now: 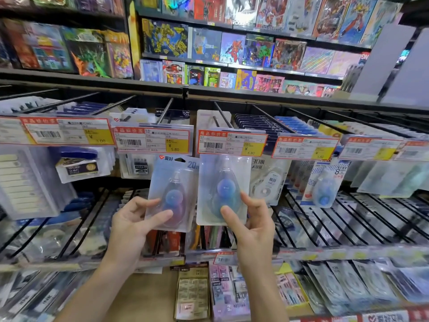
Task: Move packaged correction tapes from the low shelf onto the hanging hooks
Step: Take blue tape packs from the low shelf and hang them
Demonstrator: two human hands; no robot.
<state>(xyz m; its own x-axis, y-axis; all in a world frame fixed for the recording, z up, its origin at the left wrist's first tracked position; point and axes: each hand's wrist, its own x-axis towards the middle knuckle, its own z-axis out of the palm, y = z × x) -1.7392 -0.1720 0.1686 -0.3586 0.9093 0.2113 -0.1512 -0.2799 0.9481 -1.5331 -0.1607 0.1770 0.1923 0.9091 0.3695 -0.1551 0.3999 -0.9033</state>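
Observation:
My left hand (137,219) pinches a packaged correction tape (173,194) with a blue and purple body, held up tilted a little to the right. My right hand (250,219) pinches a second packaged correction tape (224,189), blue, by its lower edge. That pack's top sits behind the 6.80 price tag (232,142) of a hanging hook (222,115). I cannot tell whether it hangs on the hook. Both packs are side by side at chest height before the hook rows.
More hooks with price tags run left and right, carrying staplers (80,163), other correction tapes (323,187) and stationery packs. A lower hook row and a low shelf with packs (222,293) lie below. Toy boxes (232,47) fill the shelves above.

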